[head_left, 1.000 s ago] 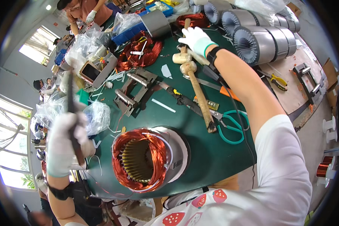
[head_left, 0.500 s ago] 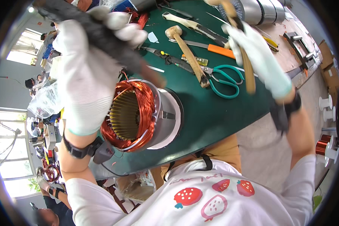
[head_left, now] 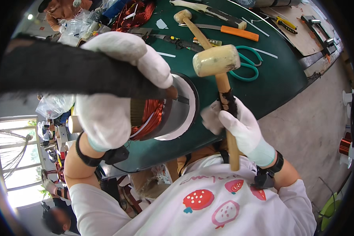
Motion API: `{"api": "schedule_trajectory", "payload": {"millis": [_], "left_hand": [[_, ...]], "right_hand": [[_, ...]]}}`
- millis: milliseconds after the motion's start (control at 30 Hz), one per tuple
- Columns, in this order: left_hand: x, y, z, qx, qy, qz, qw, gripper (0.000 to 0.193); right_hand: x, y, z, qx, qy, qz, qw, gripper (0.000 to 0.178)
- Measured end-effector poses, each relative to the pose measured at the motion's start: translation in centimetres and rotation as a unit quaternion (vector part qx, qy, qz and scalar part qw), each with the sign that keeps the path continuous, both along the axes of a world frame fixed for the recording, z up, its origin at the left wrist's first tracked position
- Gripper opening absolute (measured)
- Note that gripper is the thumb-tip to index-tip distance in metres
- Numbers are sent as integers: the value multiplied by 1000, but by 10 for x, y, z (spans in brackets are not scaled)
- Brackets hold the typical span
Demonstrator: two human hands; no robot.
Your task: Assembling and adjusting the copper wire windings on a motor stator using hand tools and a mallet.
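Observation:
My left hand (head_left: 104,122), in a white glove, is closed around a thick black-wrapped bar (head_left: 67,72). The bar lies nearly level in the view, its brown tip over the motor stator (head_left: 175,114). That stator is a grey cylinder with red-brown copper windings (head_left: 151,116) at its mouth; hand and bar hide much of the opening. To the right, my gloved right hand (head_left: 244,131) grips the handle of a wooden mallet (head_left: 216,61). Its pale barrel-shaped head stands above the hand, apart from the bar.
Behind the mallet on the green table (head_left: 279,84) lie teal-handled scissors (head_left: 246,72), a second mallet (head_left: 190,25), an orange-handled blade (head_left: 239,33) and yellow-black pliers (head_left: 286,24). Copper wire (head_left: 135,15) is heaped at the back. Another person (head_left: 65,13) is at the far left.
My right hand has brought the mallet down and left, nearer to my body and the stator. In my left hand the bar has turned from a steep slant to nearly level.

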State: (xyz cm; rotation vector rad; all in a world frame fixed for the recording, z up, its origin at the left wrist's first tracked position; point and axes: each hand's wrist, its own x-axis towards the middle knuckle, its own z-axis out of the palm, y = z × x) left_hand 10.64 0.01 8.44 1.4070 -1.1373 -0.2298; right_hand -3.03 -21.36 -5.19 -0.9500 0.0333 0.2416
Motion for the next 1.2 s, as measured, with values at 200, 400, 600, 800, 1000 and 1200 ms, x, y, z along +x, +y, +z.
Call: {"api": "schedule_trajectory", "payload": {"millis": [200,400,600,800,1000,1200], "left_hand": [[-8,-1,-18,-69,55,218,972,66],[-6,-21,2,5,-38,226,973,72],[7,-19,13,75,-86,141,983,76],[15,-23,-19,-112,15,122,986,77],[7,-28,-23,-140,58,216,964,72],[10,-29,-23,-130,20,120,984,71]], "right_hand": [[-12,57,-9,42,-105,-54,992,57],[16,47,-12,73,-103,-27,992,42],[62,47,-35,-98,-145,-65,982,34],[65,33,-13,-108,-111,-72,985,29],[41,-23,28,-99,-46,-308,945,36],[19,15,29,-41,148,79,985,21]]}}
